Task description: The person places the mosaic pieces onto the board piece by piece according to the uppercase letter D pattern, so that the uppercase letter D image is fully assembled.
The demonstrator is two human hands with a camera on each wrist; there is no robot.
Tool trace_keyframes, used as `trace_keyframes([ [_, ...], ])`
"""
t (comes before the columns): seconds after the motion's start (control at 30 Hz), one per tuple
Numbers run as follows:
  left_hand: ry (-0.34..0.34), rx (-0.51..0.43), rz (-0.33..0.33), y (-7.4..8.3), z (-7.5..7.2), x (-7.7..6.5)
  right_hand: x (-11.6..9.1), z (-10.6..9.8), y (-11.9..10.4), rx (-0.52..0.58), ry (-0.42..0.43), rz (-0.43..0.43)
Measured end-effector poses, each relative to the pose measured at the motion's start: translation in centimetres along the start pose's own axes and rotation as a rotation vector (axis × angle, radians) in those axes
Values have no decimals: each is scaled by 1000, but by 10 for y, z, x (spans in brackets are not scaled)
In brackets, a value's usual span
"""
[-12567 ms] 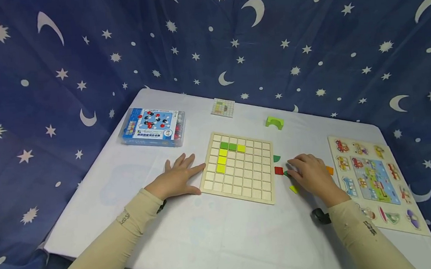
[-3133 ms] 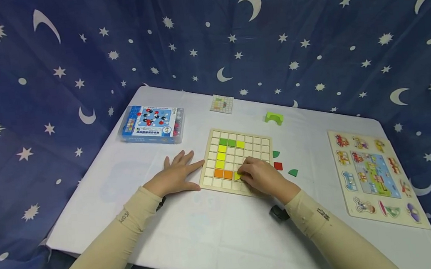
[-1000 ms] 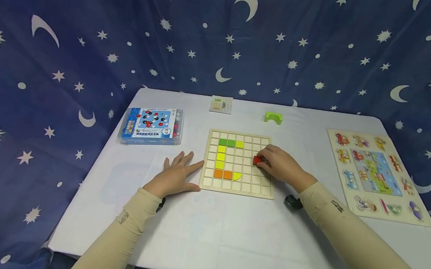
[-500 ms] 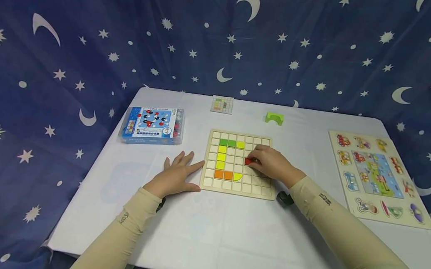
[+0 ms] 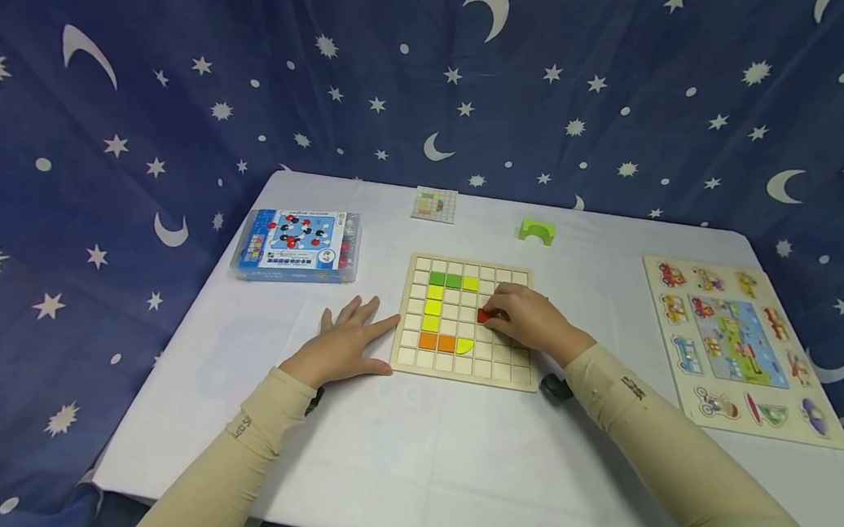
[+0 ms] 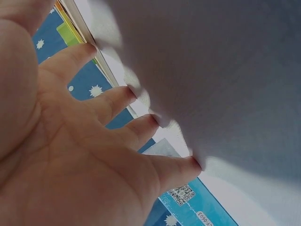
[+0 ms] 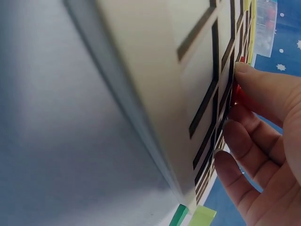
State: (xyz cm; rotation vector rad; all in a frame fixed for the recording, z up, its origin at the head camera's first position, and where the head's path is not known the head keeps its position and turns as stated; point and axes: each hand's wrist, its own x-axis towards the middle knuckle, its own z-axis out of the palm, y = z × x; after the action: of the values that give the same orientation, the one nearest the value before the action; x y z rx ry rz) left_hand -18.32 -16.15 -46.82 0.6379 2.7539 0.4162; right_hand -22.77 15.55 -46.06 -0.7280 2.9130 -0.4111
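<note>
My right hand point(image 5: 532, 319) pinches a red tile point(image 5: 482, 316) low over the wooden grid board point(image 5: 467, 383); the right wrist view shows the red tile point(image 7: 243, 97) between thumb and fingers. On the board lie two green tiles point(image 5: 445, 280), several yellow square tiles point(image 5: 433, 307), two orange tiles point(image 5: 437, 342) and a yellow quarter-round tile point(image 5: 464, 345). With fingers spread, my left hand point(image 5: 345, 346) rests on the table, index and thumb tips at the board's left edge. Beyond the board's edge in the right wrist view sits a dark green piece point(image 7: 178, 215).
Behind the board lie a small pattern card point(image 5: 435, 204) and a green arch block point(image 5: 537, 232). A boxed molecule model set point(image 5: 298, 246) is at back left. A picture puzzle board point(image 5: 744, 351) lies at the right. A starry curtain point(image 5: 408, 68) hangs behind the table.
Since the oldest frame, orange tiles and the yellow quarter-round tile have been set on the board. The right hand has since brought the red tile leftward over the board. The left hand stays put.
</note>
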Motion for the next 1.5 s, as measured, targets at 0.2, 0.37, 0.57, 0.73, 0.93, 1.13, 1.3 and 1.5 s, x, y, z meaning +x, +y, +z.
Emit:
trace_keyframes([
  [0.2, 0, -1, -3, 0, -3, -1, 0, -1, 0, -18, 26, -25],
  [0.37, 5, -4, -4, -1, -3, -1, -2, 0, 1, -68, 72, -86],
  [0.57, -2, 7, 9, 0, 0, 0, -13, -9, 22, -97, 174, -48],
  [0.73, 0, -1, 0, 1, -2, -2, -25, -21, 54, -105, 235, 117],
  [0.93, -1, -8, 11, 3, -5, -4, -36, -18, 74, -78, 179, 281],
  [1.13, -5, -5, 8, 3, -5, -4, -34, -10, 72, -43, 137, 282],
  [1.3, -15, -1, 1, 2, -3, -2, -31, -7, 68, -48, 130, 267],
  [1.5, -14, 2, -8, 2, -2, -1, -31, -6, 65, -65, 136, 255],
])
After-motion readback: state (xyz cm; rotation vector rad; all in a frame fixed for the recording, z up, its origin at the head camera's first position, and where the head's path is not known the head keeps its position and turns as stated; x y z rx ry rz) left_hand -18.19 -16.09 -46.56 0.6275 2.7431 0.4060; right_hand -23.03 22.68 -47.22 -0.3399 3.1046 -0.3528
